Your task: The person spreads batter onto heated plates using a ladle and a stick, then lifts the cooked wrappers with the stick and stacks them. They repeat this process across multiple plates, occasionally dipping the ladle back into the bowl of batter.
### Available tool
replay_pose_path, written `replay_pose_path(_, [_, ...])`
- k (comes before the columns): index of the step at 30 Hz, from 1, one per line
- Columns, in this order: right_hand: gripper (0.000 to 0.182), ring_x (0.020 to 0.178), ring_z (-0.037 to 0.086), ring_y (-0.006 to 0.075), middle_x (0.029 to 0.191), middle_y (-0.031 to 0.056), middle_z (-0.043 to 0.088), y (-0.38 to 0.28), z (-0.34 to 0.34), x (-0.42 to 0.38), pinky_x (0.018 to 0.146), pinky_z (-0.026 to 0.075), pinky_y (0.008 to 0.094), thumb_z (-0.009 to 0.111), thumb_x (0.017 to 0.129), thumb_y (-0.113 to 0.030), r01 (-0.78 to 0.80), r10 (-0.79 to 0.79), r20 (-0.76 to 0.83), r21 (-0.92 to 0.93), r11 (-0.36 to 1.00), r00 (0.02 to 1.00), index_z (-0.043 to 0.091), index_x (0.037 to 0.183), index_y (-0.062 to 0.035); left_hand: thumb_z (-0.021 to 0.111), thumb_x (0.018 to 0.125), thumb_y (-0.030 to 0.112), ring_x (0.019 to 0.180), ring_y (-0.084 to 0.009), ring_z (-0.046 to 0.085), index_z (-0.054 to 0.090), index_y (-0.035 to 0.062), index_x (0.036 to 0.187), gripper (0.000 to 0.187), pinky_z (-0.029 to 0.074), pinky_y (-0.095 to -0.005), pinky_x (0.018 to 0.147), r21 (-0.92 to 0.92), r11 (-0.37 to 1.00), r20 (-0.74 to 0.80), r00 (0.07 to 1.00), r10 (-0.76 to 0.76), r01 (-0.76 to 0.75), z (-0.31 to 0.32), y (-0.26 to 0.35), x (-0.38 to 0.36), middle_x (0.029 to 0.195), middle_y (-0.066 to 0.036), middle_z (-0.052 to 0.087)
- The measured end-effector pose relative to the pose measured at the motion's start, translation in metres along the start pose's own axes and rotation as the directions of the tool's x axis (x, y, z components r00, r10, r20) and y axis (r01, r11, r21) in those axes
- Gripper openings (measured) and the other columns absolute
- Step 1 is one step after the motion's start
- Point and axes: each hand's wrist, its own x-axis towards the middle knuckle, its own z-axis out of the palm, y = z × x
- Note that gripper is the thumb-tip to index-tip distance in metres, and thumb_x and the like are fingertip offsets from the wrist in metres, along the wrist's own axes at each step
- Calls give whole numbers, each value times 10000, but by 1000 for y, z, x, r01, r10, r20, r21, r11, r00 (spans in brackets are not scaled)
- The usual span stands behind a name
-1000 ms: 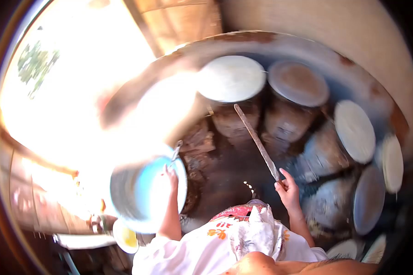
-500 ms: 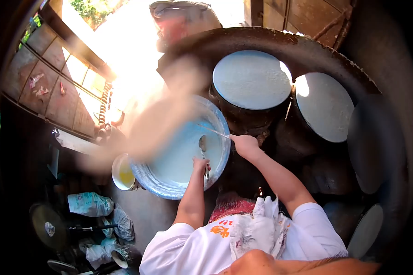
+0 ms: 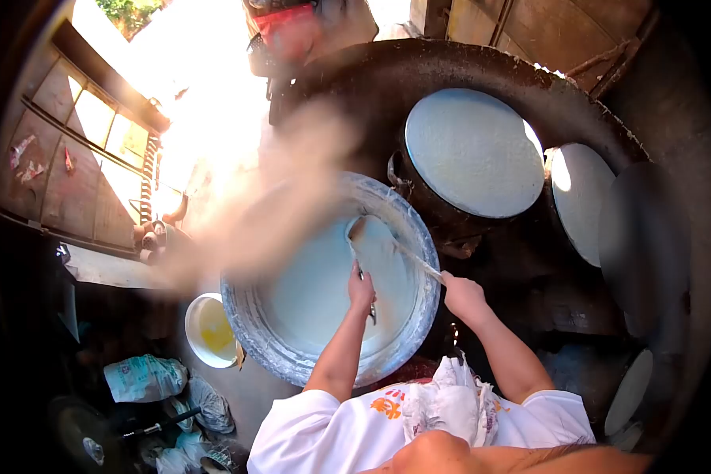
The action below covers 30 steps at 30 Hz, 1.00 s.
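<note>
My left hand (image 3: 362, 291) is wrapped round the handle of a ladle (image 3: 357, 229), its bowl at the surface of a milky white liquid (image 3: 312, 272). That liquid fills much of a large blue tub (image 3: 249, 344) in front of me. At the tub's right rim, my right hand (image 3: 464, 299) is closed on a long thin stick (image 3: 419, 262). The stick slopes left over the rim, and its far end meets the liquid, where its tip cannot be made out. A blurred beige patch covers the tub's upper left part.
Two round vessels with flat pale tops, a nearer one (image 3: 474, 154) and a farther one (image 3: 581, 197), stand before a curved brown rim (image 3: 450, 59). Left of the tub is a white bucket (image 3: 205, 336) with yellow inside. Plastic bags (image 3: 146, 379) lie at the lower left.
The ladle has moved up and away from me in the tub, with my left hand farther in over the liquid. My right hand and the stick sit lower and farther right in view, which has also shifted.
</note>
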Motion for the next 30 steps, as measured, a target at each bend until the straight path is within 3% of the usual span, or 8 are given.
replay_pose_path(3, [258, 875, 610, 411, 909, 245, 630, -7, 38, -3, 756, 478, 497, 435, 862, -136, 1, -9, 44, 170, 985, 999, 582, 1064, -70, 424, 945, 168, 406, -100, 337, 245, 315, 1411, 520, 298, -242, 343, -593, 683, 253, 904, -344, 426, 35, -9, -17, 596, 2, 358])
replay_pose_path(6, [271, 902, 599, 407, 934, 241, 625, 4, 73, -8, 774, 479, 473, 460, 868, -147, 39, -58, 43, 342, 939, 997, 595, 1087, -65, 423, 954, 188, 422, -78, 275, 371, 279, 1199, 266, 264, -215, 358, -782, 376, 406, 863, -300, 498, 49, -16, -19, 588, 31, 291])
replay_pose_path(8, [260, 927, 589, 415, 968, 247, 619, 6, 67, -25, 785, 468, 488, 444, 867, -179, 85, -84, -23, 450, 889, 996, 591, 1050, -67, 438, 963, 221, 427, -67, 274, 430, 161, 808, 166, 278, -221, 367, -810, 187, 524, 830, -193, 555, 57, -31, -13, 565, 45, 292])
replay_pose_path(12, [303, 846, 606, 433, 901, 274, 618, 14, 44, -64, 743, 479, 526, 414, 893, -192, 162, -93, -177, 430, 888, 980, 570, 1116, -59, 417, 970, 304, 405, -73, 303, 338, 141, 572, 437, 299, -217, 383, -504, -167, 808, 531, 254, 847, 31, 5, -47, 490, 33, 314])
replay_pose_path(15, [376, 682, 651, 347, 784, 197, 659, 48, 53, -61, 627, 515, 441, 460, 919, -189, 659, -308, -658, 386, 645, 687, 503, 1255, -25, 395, 979, 355, 400, -72, 318, 361, 130, 585, 456, 295, -209, 377, -457, -58, 797, 437, 418, 888, 1, 79, -118, 488, 33, 306])
replay_pose_path(17, [367, 509, 560, 152, 670, 75, 590, 50, 5, -92, 476, 453, 278, 440, 959, -177, 166, -244, -68, 899, 405, 967, 478, 1303, -52, 370, 990, 361, 397, -64, 308, 364, 113, 637, 432, 284, -205, 362, -491, 33, 770, 416, 483, 870, -16, 126, -168, 517, 34, 288])
replay_pose_path(19, [372, 447, 406, 35, 611, 0, 481, 30, -48, -134, 397, 342, 182, 392, 984, -162, 110, -292, -61, 982, 154, 954, 440, 1335, -49, 346, 1000, 348, 390, -53, 296, 363, 95, 668, 418, 269, -193, 342, -563, 152, 748, 424, 510, 812, -46, 162, -210, 546, 33, 291])
replay_pose_path(30, [351, 371, 384, 86, 573, 63, 514, -30, -100, -158, 341, 298, 205, 417, 986, -188, 258, -420, -348, 931, -257, 838, 449, 1323, -96, 356, 997, 354, 351, -42, 307, 358, 96, 672, 415, 334, -198, 337, -555, 360, 681, 162, 714, 750, -112, 286, -251, 516, 30, 296])
